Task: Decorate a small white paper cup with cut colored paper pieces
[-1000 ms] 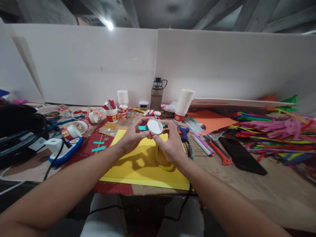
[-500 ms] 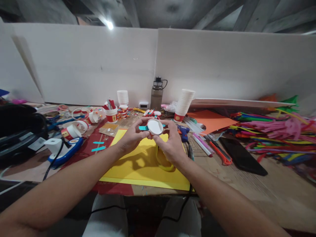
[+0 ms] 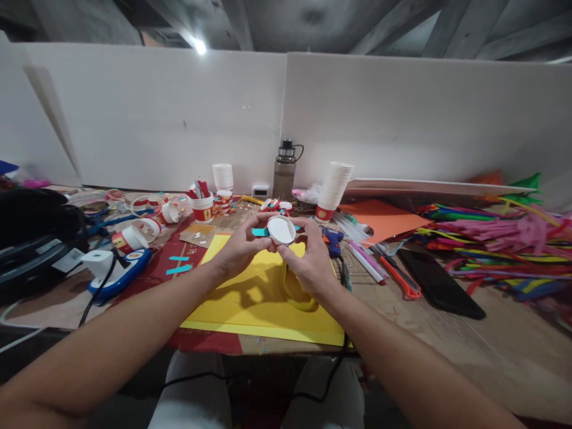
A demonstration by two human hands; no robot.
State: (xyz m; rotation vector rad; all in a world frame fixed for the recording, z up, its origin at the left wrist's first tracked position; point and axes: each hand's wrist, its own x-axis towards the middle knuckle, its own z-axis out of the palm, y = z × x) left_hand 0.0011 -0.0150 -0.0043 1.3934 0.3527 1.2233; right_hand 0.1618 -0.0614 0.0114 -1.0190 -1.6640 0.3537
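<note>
Next to nothing has moved since the earlier frame. Left hand pinches white round piece at its 9 o'clock side, fingers curled nearly closed; right hand grips it at 3 o'clock, likewise. Piece is held above yellow sheet, blue strips sticking out at 9 and 3 o'clock. Glue gun lies toward 2 o'clock of right hand.

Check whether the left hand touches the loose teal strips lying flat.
Apart. The head view shows a gap between the left hand and both teal strips, with red surface and yellow sheet visible between.
</note>
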